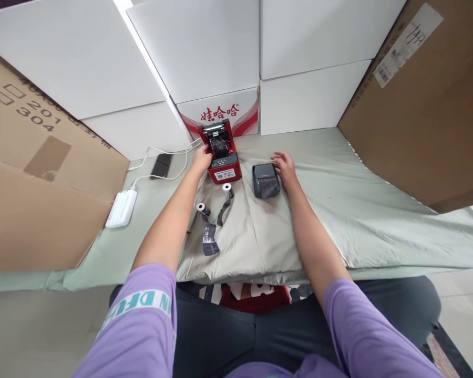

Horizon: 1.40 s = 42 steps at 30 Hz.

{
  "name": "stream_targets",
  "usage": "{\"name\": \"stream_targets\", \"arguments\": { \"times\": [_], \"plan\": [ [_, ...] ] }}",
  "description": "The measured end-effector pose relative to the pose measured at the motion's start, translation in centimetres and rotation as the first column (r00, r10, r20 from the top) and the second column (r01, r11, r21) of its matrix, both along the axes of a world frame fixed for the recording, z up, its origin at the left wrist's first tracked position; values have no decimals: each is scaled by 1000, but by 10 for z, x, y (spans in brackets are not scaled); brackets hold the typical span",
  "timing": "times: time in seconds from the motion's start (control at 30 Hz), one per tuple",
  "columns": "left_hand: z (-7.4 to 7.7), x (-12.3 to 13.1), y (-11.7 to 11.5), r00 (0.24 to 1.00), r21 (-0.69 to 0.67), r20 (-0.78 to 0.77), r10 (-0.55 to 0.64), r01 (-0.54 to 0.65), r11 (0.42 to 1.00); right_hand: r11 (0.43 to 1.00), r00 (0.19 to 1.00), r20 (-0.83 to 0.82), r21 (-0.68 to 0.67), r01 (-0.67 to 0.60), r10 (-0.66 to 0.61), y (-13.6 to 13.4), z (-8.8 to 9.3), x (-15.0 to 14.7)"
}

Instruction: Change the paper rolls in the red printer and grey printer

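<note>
A red and black thermal printer (225, 170) stands with its lid raised, and a dark roll (219, 147) shows inside. My left hand (202, 159) is closed against its left side, the fingertips partly hidden. To the right is a small dark portable printer (263, 177), its cover down and a dark strip hanging over its front. Beside its right edge my right hand (285, 167) has its fingers outstretched and apart, the fingertips close to the casing. Two small paper rolls, one upper (227, 190) and one lower (203, 209), lie in front with dark strips unrolled.
A white power bank (122, 208) with a white cable lies at left, near a flat black object (161, 166). White boxes (213, 47) form a back wall. Cardboard boxes flank the left (35, 210) and right (429, 121). A pale green cloth (339, 231) covers the surface.
</note>
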<state>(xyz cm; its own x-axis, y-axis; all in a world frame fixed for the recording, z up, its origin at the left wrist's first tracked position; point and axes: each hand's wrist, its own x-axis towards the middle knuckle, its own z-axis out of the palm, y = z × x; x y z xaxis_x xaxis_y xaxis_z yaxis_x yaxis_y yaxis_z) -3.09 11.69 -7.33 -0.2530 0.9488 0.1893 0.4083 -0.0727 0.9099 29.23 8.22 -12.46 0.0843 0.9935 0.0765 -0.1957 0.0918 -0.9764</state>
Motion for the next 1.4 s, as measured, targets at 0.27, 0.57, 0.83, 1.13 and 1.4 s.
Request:
{"name": "stream_targets", "arguments": {
  "times": [0.27,0.57,0.83,1.13,1.4],
  "plan": [
    [2,12,1,999,-27,49,4,-3,1000,920,948,295,391,-10,-115,-31,46,-31],
    [3,22,-11,996,-25,69,53,-51,998,959,886,459,275,-70,-67,3,80,-129],
    [7,21,-12,996,223,-87,11,9,975,963,906,383,255,83,-180,22,49,-150],
    [15,19,-13,994,317,-104,-22,54,947,967,974,216,255,11,-69,32,41,-149],
    [22,-1,-15,998,198,-57,-11,22,980,933,968,241,330,-148,68,38,56,-141]
  ]
}}
